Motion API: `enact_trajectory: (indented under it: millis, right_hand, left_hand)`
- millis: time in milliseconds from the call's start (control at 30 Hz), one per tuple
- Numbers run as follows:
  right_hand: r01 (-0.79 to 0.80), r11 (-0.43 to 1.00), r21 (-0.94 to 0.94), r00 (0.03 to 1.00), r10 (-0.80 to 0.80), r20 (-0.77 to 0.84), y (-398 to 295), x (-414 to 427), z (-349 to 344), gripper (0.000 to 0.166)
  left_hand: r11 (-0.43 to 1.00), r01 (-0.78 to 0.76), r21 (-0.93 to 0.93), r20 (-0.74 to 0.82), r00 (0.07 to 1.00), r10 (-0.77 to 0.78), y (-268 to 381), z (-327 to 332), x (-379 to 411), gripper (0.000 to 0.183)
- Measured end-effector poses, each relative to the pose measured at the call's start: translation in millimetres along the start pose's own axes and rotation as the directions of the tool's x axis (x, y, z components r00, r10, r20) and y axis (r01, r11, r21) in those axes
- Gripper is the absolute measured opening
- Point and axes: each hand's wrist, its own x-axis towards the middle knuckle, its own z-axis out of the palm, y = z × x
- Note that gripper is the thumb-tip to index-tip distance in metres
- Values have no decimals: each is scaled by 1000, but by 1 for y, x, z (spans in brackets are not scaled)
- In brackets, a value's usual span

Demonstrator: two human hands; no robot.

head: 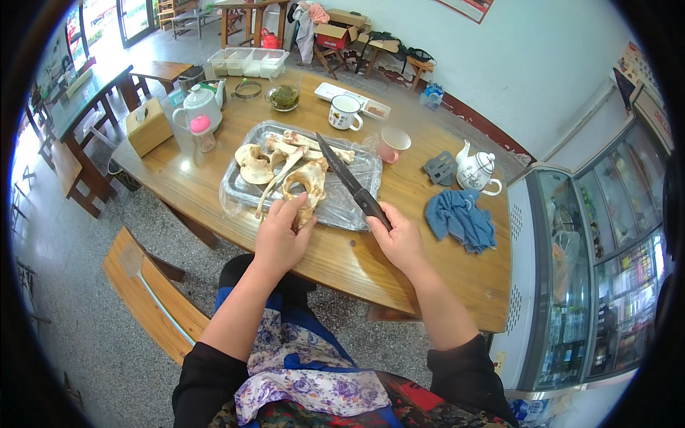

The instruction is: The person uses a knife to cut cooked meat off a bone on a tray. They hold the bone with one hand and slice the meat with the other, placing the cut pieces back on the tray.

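Observation:
My left hand grips the near end of a large animal bone with a round hole in it, over the near edge of a metal tray wrapped in clear plastic. Several more bones lie in the tray, among them a thick rounded one at the left and a long thin one beside the held bone. My right hand is closed on the black handle of a kitchen knife. Its dark blade points up and left, above the tray's right part.
Beyond the tray stand a white enamel mug, a pink cup and a glass pot of tea. A blue cloth and a small white teapot are at the right, a larger teapot and a wooden tissue box at the left.

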Motion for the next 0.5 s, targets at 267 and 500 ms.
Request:
enact_trajectory:
  millis: [267, 500]
  right_hand:
    - [26, 998, -52, 998, -28, -51, -3, -1, 0, 25]
    - [23, 999, -25, 1000, -23, -2, -4, -1, 1, 24]
  left_hand:
    - [1000, -25, 7, -16, 1000, 25, 1, 0, -1, 45]
    - [1000, 15, -25, 10, 1000, -15, -1, -2, 0, 45]
